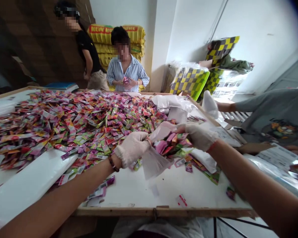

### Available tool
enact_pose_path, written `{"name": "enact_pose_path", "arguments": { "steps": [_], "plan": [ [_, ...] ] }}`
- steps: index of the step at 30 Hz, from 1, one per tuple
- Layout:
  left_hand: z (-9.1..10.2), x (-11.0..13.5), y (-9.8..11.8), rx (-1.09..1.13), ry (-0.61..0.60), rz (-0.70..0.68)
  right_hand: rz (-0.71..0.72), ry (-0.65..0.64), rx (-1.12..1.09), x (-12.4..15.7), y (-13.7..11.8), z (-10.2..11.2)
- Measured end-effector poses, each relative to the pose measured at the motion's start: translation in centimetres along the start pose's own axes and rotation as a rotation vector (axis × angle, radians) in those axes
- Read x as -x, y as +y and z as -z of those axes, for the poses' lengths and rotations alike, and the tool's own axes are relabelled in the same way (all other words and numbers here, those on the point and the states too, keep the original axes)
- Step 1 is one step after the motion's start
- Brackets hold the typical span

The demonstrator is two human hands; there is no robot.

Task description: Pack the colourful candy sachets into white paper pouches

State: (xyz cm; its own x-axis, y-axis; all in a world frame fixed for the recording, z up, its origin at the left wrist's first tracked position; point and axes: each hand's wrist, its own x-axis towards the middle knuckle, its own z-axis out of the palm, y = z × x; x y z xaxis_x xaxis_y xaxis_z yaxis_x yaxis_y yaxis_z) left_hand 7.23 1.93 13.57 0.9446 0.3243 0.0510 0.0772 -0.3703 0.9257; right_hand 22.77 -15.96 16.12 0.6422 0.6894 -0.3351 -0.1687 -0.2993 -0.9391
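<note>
My left hand (pixel 134 147), in a whitish glove, is closed on the edge of a clear plastic bag (pixel 154 163) over the near part of the table. My right hand (pixel 200 135), gloved too, grips a bunch of small colourful packets (pixel 172 142) at the bag's mouth. How far the packets are inside the bag I cannot tell. Just beyond both hands spreads a large heap of the same pink, red, green and purple packets (pixel 89 122). Some loose packets (pixel 188 166) lie under my right hand.
A stack of white plastic bags (pixel 32 185) lies at the left, and more plastic (pixel 173 102) at the back right. A wooden rim (pixel 129 211) edges the table. Two people stand beyond it, one holding packets (pixel 125 80); another person's gloved hand (pixel 210 104) is at the right.
</note>
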Motion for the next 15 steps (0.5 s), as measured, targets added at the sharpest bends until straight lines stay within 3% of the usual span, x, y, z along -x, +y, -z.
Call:
{"name": "enact_pose_path", "arguments": {
  "steps": [3,7,11,13,15],
  "plan": [
    [0.1,-0.1,0.9,-0.003,0.082,-0.050,-0.078,-0.035,0.028,0.3,-0.3,0.4],
    [-0.7,0.5,1.4,-0.025,0.097,-0.152,-0.008,-0.035,0.134,2.3,1.6,0.8],
    [-4.7,2.4,-1.7,-0.263,0.017,-0.311,0.037,0.087,0.593,5.6,7.3,0.6],
    [-7.2,4.3,-4.0,-0.352,-0.042,-0.343,0.172,0.189,0.791,7.5,10.8,0.0],
    [-9.3,6.3,-5.9,-0.412,-0.097,-0.340,0.307,0.171,0.882,9.4,14.3,-1.3]
  ]
}}
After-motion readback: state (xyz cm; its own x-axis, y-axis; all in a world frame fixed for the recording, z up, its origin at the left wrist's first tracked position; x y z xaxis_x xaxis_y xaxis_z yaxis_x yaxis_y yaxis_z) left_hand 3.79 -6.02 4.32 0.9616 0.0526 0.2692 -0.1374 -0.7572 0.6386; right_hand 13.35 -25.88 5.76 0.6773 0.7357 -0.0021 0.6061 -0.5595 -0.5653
